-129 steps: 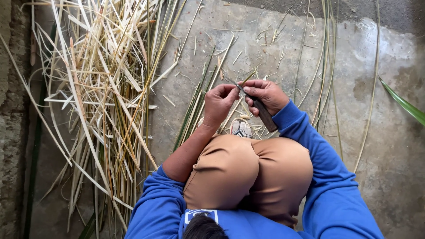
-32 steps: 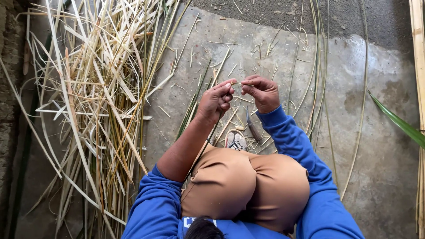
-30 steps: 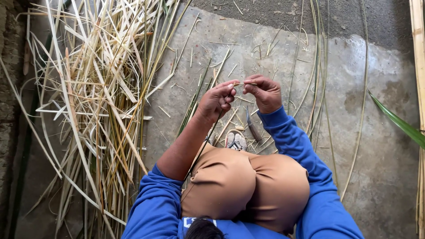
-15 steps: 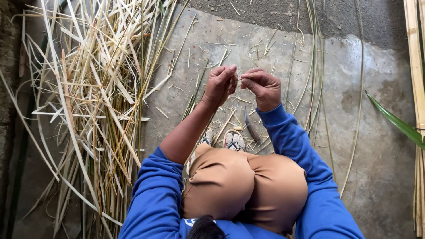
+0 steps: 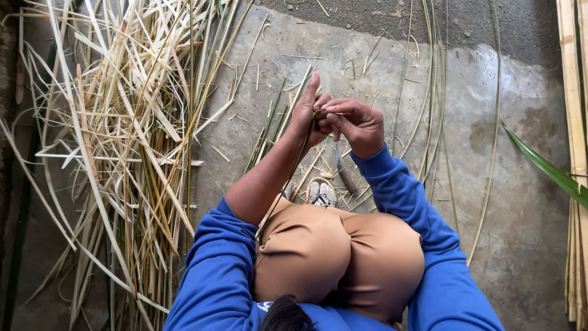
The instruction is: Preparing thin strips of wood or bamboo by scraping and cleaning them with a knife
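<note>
The concrete floor (image 5: 490, 122) fills the view and serves as the ground for everything else. On it, far to the left of the hands, lies the big heap of split cane strips (image 5: 122, 141), pale yellow and green, their long axes mostly running away from the person. Along the right edge of the floor stand pale bamboo slats (image 5: 572, 122), and a green leaf blade (image 5: 545, 168) reaches in from that side. Several long thin green strips (image 5: 429, 110) lie on the floor just right of the hands, running away from the person. Below the hands, between them and the knees, a knife (image 5: 344, 175) lies on the floor with its blade pointing away from the person, and a sandal (image 5: 321, 193) shows just left of it.

Above the knife, the left hand (image 5: 309, 116) and the right hand (image 5: 358, 125) meet, touching at the fingertips. Both pinch the upper end of one thin cane strip (image 5: 297, 159). The left thumb and fingers close on it while the left forefinger stands straight up, free of it. The right fingers (image 5: 340, 110) curl tightly over the same end from the right. From that pinch the strip's long axis slants down and left along the left forearm toward the knees, its far end hidden there.
</note>
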